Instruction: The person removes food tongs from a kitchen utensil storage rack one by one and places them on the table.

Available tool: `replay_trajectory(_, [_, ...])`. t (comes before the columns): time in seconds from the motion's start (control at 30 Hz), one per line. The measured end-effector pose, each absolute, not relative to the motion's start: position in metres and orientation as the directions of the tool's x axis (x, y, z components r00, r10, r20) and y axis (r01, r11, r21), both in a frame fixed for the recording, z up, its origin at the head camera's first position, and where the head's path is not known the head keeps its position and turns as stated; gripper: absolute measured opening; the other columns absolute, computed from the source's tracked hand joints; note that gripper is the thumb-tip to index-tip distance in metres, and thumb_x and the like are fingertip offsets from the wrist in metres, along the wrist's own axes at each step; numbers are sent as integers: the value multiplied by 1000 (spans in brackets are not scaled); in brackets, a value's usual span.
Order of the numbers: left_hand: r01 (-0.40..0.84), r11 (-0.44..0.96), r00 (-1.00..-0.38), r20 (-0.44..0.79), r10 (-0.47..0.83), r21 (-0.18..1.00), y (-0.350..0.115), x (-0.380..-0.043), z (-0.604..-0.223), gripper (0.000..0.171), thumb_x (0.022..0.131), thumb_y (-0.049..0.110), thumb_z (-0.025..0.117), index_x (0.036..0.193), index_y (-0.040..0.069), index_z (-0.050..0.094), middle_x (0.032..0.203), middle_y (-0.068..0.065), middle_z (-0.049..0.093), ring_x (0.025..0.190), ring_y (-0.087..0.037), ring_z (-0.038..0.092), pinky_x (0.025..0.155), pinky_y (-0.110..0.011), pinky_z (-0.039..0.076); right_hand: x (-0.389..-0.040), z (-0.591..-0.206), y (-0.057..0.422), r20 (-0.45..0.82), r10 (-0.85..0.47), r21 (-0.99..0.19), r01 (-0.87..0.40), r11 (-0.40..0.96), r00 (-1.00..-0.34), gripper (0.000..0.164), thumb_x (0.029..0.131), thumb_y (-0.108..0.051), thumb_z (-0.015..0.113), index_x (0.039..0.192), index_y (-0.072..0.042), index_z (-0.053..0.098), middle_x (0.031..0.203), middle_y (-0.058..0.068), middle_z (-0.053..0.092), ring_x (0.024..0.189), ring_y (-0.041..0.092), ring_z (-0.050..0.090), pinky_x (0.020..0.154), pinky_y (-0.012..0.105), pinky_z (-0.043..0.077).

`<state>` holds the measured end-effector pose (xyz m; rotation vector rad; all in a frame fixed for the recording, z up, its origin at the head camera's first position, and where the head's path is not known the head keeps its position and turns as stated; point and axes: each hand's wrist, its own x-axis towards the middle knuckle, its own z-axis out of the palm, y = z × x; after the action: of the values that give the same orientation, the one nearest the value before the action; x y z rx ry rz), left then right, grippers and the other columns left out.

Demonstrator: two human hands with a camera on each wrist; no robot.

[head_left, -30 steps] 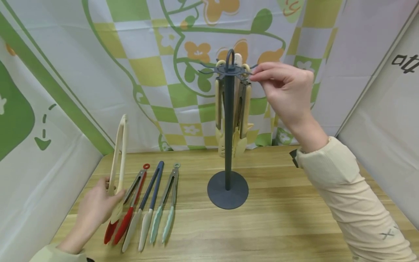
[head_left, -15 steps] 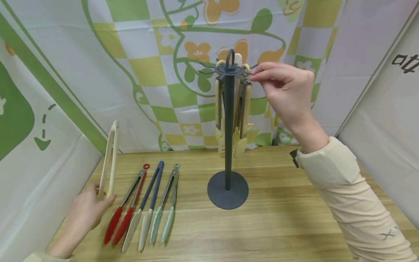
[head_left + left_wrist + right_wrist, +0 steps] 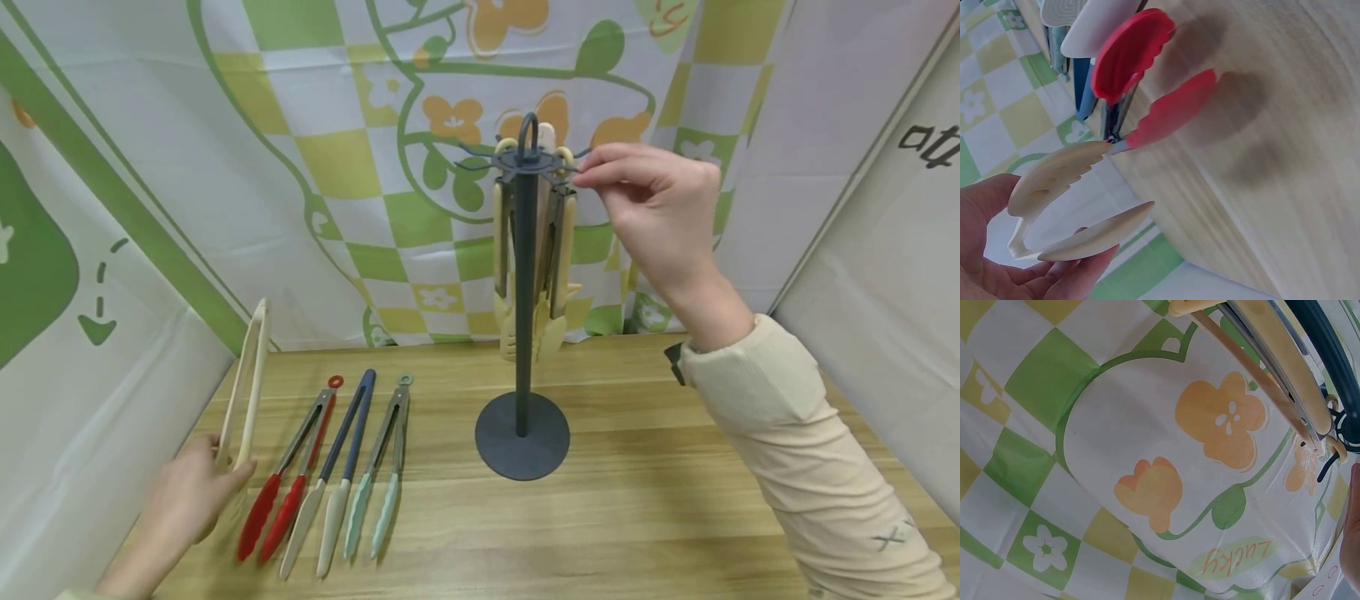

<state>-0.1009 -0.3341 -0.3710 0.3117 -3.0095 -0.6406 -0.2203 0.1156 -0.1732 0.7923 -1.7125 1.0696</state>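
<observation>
In the head view my left hand (image 3: pixel 180 496) grips cream tongs (image 3: pixel 256 383) at the left of the table, hinge end up and tilted. The left wrist view shows the two scalloped cream tips spread apart between thumb and fingers. Red-tipped tongs (image 3: pixel 283 518) lie just right of that hand. My right hand (image 3: pixel 660 200) pinches a hook at the top of the dark grey hanging rack (image 3: pixel 522 333), thumb and fingertips together. Yellow-handled tongs (image 3: pixel 559 258) and other pale utensils hang on the rack's far side, partly hidden by its pole.
Blue tongs (image 3: pixel 351 446) with pale tips and mint-tipped tongs (image 3: pixel 384 512) lie beside the red ones on the wooden table (image 3: pixel 637 517). The rack's round base (image 3: pixel 491 442) stands mid-table. A patterned cloth (image 3: pixel 337 175) hangs behind.
My left hand has moved left and toward me with the cream tongs, away from over the red-tipped tongs, and lower. My right hand stays at the rack's hook.
</observation>
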Motion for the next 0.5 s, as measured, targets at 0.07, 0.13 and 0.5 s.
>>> replay_trajectory(0.07, [-197, 888, -977, -13, -211, 415, -335, -100, -373, 56, 85, 27, 60, 116, -16, 41, 66, -8, 51, 54, -20, 46, 42, -31, 37, -220, -173, 115, 934, -45, -307, -858, 411, -356, 22, 79, 13, 59, 68, 1, 72, 81, 7, 71, 76, 10, 67, 68, 16, 52])
replay_trajectory(0.13, [-204, 888, -976, -17, -216, 413, -336, -99, -375, 53, 84, 26, 61, 113, -15, 42, 67, -7, 53, 55, -21, 46, 43, -31, 38, -220, -174, 115, 933, -47, -307, -859, 409, -356, 22, 79, 14, 58, 68, 1, 72, 81, 7, 71, 77, 10, 67, 68, 16, 52])
replay_trajectory(0.5, [-228, 901, -973, -57, -223, 370, -343, -99, -382, 59, 84, 26, 60, 116, -19, 39, 69, -7, 56, 59, -22, 50, 44, -32, 39, -220, -173, 116, 934, -46, -305, -860, 409, -353, 22, 78, 14, 58, 68, 1, 72, 81, 7, 71, 76, 10, 67, 66, 14, 51])
